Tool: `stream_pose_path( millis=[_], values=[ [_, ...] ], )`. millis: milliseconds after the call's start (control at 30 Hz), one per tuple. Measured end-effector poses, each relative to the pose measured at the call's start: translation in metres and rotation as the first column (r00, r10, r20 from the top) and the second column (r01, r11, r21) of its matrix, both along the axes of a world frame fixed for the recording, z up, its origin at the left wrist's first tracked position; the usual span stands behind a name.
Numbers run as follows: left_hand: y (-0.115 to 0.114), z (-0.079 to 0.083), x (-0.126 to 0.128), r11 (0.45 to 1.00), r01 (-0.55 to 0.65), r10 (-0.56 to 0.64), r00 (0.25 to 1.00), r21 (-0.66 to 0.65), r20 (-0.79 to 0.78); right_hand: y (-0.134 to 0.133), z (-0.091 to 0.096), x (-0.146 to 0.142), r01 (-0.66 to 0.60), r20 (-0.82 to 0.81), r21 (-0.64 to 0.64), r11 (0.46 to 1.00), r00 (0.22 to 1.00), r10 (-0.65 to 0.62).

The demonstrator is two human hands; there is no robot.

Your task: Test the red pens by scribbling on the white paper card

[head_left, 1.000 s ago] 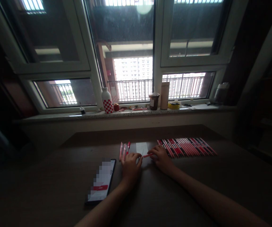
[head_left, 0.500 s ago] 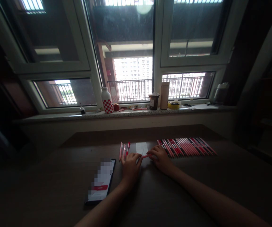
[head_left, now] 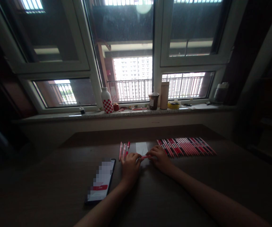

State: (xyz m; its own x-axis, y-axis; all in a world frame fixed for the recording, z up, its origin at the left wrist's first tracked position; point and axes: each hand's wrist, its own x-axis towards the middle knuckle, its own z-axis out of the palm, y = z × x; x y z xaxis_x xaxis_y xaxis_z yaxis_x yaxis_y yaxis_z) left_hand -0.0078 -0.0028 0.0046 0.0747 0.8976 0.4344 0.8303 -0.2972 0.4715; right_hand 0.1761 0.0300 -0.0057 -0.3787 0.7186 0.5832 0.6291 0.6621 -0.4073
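Observation:
Both my hands meet over the middle of a dark wooden table [head_left: 185, 195]. My left hand [head_left: 130, 167] and my right hand [head_left: 159, 159] are closed on the two ends of one pink pen [head_left: 146, 156], held level between them just above the table. Three pink and red pens [head_left: 124, 149] lie side by side just beyond my left hand. A long row of several pink and red pens [head_left: 186, 146] lies to the right of my right hand. A small white paper [head_left: 142, 147] rests behind the held pen.
A phone [head_left: 101, 184] with a lit screen lies left of my left forearm. On the windowsill [head_left: 55, 117] stand a red-checked bottle [head_left: 107, 100], a lidded cup [head_left: 154, 101], a tall tumbler [head_left: 164, 95], a yellow tape roll [head_left: 173, 105] and papers [head_left: 203, 106].
The hands have drawn slightly closer together along the pen, so less of it shows between them. Nothing else has moved.

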Motion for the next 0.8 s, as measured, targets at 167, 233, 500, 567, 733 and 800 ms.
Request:
stream_pose_path(
  millis=[167,233,500,567,733,800],
  values=[
    [0.0,0.001,0.0,1.0,-0.006,0.006,1.0,0.0,0.014,0.001,0.0,0.0,-0.009,-0.037,-0.014,1.0,0.999,0.009],
    [0.0,0.001,0.001,1.0,-0.015,0.015,1.0,0.003,0.015,0.001,0.0,0.0,-0.014,-0.057,-0.023,1.0,0.998,0.012],
    [-0.001,0.002,0.0,0.999,-0.029,0.029,1.0,0.013,0.005,0.003,-0.001,0.001,-0.015,-0.184,-0.072,0.997,0.983,0.001],
    [0.0,0.001,0.0,0.999,-0.032,0.032,0.999,0.015,0.0,0.004,-0.001,0.002,-0.018,-0.234,-0.101,0.995,0.972,-0.006],
    [0.0,0.0,0.0,0.999,-0.04,0.041,0.999,0.031,-0.017,0.01,-0.005,0.005,-0.01,-0.375,-0.157,0.988,0.926,-0.05],
    [0.0,0.0,0.0,0.998,-0.045,0.046,0.999,0.033,-0.024,0.013,-0.007,0.006,0.001,-0.419,-0.184,0.983,0.904,-0.079]
  ],
)
